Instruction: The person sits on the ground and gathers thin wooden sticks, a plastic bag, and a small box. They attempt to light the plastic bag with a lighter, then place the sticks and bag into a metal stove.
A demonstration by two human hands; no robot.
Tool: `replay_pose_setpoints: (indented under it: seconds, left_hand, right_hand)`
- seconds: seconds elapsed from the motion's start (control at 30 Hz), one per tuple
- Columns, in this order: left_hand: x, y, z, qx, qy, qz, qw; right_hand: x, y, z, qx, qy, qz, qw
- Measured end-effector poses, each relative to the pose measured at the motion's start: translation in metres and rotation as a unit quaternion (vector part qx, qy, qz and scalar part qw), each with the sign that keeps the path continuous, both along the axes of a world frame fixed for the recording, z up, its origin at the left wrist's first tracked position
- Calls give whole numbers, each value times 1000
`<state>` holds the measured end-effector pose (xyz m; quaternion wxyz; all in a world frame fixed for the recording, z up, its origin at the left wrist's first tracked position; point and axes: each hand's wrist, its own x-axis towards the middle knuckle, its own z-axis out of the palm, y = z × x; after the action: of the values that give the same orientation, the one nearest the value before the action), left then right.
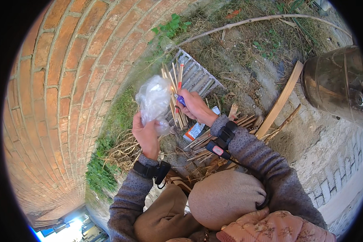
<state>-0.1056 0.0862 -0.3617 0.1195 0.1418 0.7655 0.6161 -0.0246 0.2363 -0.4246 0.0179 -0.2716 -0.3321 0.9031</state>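
Observation:
My left hand (147, 134) grips a crumpled clear plastic bag (153, 93) by its lower end. In my right hand (196, 106) is a purple lighter (180, 99), its small flame (172, 88) burning at the right edge of the bag. Whether the plastic has caught fire I cannot tell. Behind the lighter, a loose bunch of thin wooden sticks (180, 72), some with red bands, lies across a metal grate (196, 71). Below my right hand lies an orange, white and blue wrapper (195, 130) that bears writing.
A brick wall (75, 69) rises on the left. More sticks (204, 148) lie near my knees. A wooden plank (279, 99) leans by a dark metal drum (335, 84) on the right. Dry stalks (124, 151) lie left, and a long bent branch (248, 21) arches across the far ground.

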Motion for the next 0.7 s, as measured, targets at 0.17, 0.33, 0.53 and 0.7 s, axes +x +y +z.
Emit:
replay_pose_setpoints:
  seconds: [0.17, 0.33, 0.53, 0.7]
  left_hand:
    - [0, 0, 0, -1, -8, -8, 1000]
    - [1, 1, 0, 1, -3, -8, 1000]
    - [-1, 2, 0, 12, -5, -1, 1000]
    - [-1, 0, 0, 4, -3, -5, 1000]
  right_hand:
    - [0, 0, -1, -6, 5, 3, 1000]
    - [-1, 0, -1, -1, 0, -2, 1000]
    - [0, -1, 0, -5, 0, -4, 1000]
    - [0, -1, -2, 1, 6, -8, 1000]
